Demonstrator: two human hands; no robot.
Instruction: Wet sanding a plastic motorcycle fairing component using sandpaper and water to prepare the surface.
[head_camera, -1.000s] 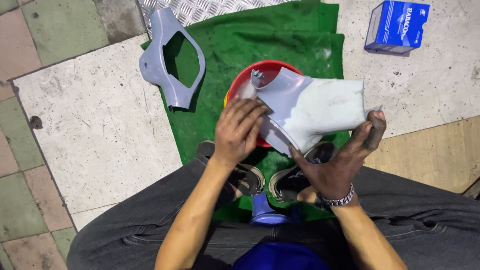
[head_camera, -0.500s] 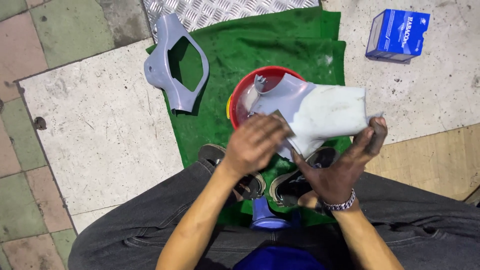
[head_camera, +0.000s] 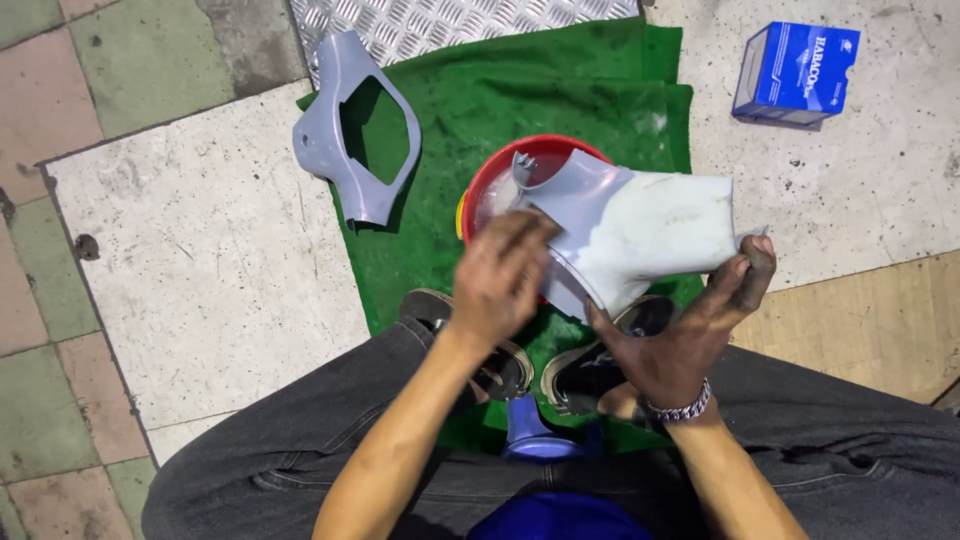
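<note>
- Head camera looks down on a person seated low, dark trousers and shoes at the bottom of the view, both hands on a grey plastic fairing panel (head_camera: 640, 235).
- Right hand (head_camera: 680, 335) is clamped on the panel's lower right edge, thumb reaching up its side, and holds it tilted over a red basin (head_camera: 490, 185).
- Left hand (head_camera: 500, 280) lies on the panel's lower left part, motion-blurred; whether it grips something small such as a pad cannot be told.
- The panel's broad face looks pale and chalky, while its upper left end keeps a smoother grey, so the rubbing seems well along on the wide part and less so toward that end.
- A second grey panel (head_camera: 345, 130) with a large cut-out lies apart on the edge of a green mat (head_camera: 560, 95), its colour even; it appears not yet worked.
- A blue carton (head_camera: 795, 72) stands on the stone floor beyond the mat, well away from both hands.
</note>
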